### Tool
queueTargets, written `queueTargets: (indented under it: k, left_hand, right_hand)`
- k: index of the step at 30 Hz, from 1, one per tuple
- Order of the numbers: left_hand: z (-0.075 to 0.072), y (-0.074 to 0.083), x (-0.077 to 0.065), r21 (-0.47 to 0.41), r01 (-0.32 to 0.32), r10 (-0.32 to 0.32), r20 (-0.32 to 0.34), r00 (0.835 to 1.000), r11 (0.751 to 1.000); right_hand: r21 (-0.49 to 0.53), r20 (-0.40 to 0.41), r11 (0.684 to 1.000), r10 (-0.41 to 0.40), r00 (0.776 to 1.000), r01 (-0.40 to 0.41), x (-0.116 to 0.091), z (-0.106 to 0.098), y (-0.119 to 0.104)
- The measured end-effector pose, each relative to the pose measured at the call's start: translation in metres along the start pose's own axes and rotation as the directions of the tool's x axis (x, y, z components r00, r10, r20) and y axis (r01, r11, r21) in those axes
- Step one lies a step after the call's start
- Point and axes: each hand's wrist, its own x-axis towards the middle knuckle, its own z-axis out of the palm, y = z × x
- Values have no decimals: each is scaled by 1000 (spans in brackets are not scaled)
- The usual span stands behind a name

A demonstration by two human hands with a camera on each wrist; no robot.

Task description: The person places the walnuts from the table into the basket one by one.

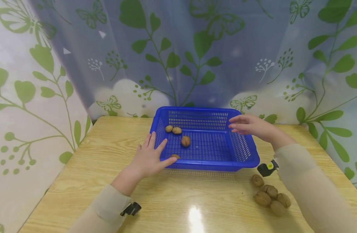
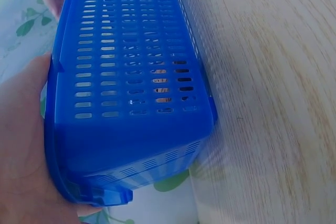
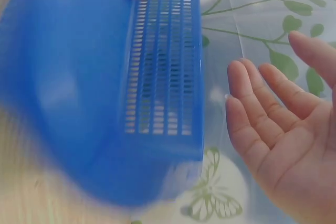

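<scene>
A blue slotted plastic basket sits on the wooden table with several walnuts in it, mostly toward its left side; one by the front wall is partly hidden. My left hand rests on the basket's left front corner, fingers spread and fairly straight along the rim. In the left wrist view, its palm side meets the rim of the basket. Above the basket's right end hovers my right hand, its fingers loosely bent. The right wrist view shows the palm bare, apart from the basket wall.
Several more walnuts lie in a loose group on the table, in front of the basket's right corner and close to my right sleeve. Behind the table hangs a curtain printed with leaves and butterflies.
</scene>
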Motion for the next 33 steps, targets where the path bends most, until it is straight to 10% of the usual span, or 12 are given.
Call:
queueTargets:
  k: [19,33]
  left_hand:
    - [3,0,-1,-8,-3,3,-4,1000,1000]
    - [0,-1,0,-6,-6,6,-8,1000,1000]
  right_hand:
    - [-42,-133,999,-30,991,24,-98,13,60]
    - [-149,26,984,106,994,-101,-102,52,102]
